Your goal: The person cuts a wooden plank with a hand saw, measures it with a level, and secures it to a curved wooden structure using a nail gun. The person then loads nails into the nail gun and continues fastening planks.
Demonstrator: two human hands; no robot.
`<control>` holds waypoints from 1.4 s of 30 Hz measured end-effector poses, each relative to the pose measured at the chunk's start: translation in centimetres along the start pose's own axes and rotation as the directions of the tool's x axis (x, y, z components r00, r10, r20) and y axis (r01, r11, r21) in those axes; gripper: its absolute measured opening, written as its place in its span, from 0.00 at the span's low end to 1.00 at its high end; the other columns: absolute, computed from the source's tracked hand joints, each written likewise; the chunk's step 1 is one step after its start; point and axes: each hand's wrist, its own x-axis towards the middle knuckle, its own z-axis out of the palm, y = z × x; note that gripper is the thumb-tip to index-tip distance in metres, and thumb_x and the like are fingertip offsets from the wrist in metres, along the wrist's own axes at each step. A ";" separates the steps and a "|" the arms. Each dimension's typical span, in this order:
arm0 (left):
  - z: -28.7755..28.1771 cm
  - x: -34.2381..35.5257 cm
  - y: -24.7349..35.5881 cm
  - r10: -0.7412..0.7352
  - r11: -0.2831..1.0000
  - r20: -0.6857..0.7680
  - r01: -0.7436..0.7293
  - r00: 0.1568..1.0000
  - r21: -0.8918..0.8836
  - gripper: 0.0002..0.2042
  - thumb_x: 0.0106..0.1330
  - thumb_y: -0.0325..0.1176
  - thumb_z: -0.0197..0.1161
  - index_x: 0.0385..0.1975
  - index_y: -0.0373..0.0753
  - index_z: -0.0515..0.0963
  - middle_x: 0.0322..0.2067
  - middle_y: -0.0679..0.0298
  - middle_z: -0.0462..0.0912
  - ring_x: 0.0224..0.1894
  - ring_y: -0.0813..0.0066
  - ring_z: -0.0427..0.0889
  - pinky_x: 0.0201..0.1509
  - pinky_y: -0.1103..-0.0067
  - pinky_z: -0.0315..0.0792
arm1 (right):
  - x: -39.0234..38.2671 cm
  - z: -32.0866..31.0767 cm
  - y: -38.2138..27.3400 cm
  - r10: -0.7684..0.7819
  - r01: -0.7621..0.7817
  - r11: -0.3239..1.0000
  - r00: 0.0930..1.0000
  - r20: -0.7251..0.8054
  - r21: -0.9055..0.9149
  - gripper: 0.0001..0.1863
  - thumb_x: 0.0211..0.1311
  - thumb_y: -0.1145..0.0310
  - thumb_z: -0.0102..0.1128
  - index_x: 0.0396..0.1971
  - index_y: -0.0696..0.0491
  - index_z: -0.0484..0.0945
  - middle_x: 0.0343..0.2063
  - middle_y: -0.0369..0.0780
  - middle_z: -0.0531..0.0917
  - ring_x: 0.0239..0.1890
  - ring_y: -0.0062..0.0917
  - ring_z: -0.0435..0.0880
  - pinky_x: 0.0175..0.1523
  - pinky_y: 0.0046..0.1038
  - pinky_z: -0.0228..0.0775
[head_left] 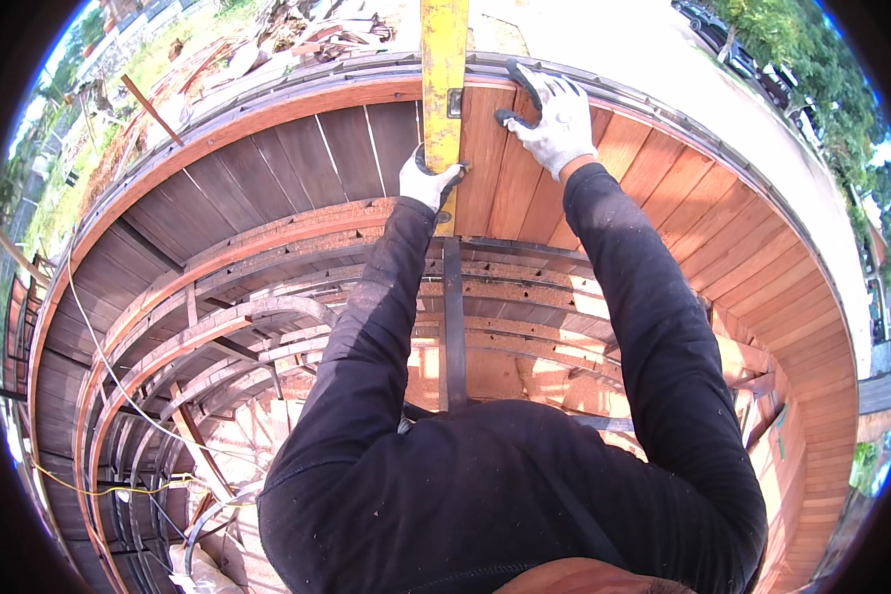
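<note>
A long yellow bar (443,59) stands upright against the inside of a curved wall of reddish wooden planks (663,228). My left hand (428,181), in a white glove with dark palm, is wrapped around the bar's lower part. My right hand (551,117), gloved the same way, lies flat with fingers spread on the planks just right of the bar, near the metal rim (366,79) at the top of the wall. A small dark metal bracket (454,103) sits on the bar's right edge. Both forearms wear dark sleeves.
Curved wooden ribs (267,327) and dark metal bands ring the inside of the structure below my arms. A vertical dark strap (452,317) runs down the middle. Yellow and white cords (109,487) hang at lower left. Outside are grass, scrap timber (317,30) and pale pavement (643,49).
</note>
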 end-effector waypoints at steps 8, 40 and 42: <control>0.2 0.0 0.0 -0.024 0.996 -0.014 0.023 1.000 -0.085 0.24 0.55 0.13 0.66 0.53 0.29 0.70 0.43 0.55 0.82 0.38 0.65 0.86 0.40 0.75 0.83 | -0.3 -0.3 -0.1 -0.031 0.032 0.999 0.999 -0.029 0.014 0.30 0.58 0.47 0.63 0.59 0.40 0.72 0.57 0.36 0.77 0.63 0.31 0.69 0.71 0.38 0.50; -0.2 0.4 -1.0 0.042 0.999 -0.019 -0.042 0.999 -0.010 0.23 0.58 0.11 0.62 0.55 0.28 0.69 0.42 0.53 0.83 0.38 0.61 0.87 0.42 0.73 0.83 | -0.2 0.1 0.3 -0.045 0.054 0.992 0.996 -0.080 0.116 0.26 0.55 0.49 0.66 0.54 0.42 0.78 0.55 0.35 0.78 0.61 0.30 0.72 0.70 0.38 0.53; -0.1 0.4 -0.9 0.042 0.999 -0.015 -0.042 0.999 -0.011 0.23 0.58 0.11 0.62 0.55 0.28 0.69 0.42 0.53 0.82 0.38 0.61 0.87 0.42 0.73 0.84 | -0.2 0.1 0.2 -0.050 0.060 0.992 0.995 -0.091 0.108 0.26 0.55 0.49 0.66 0.54 0.42 0.78 0.55 0.35 0.79 0.61 0.30 0.72 0.70 0.38 0.53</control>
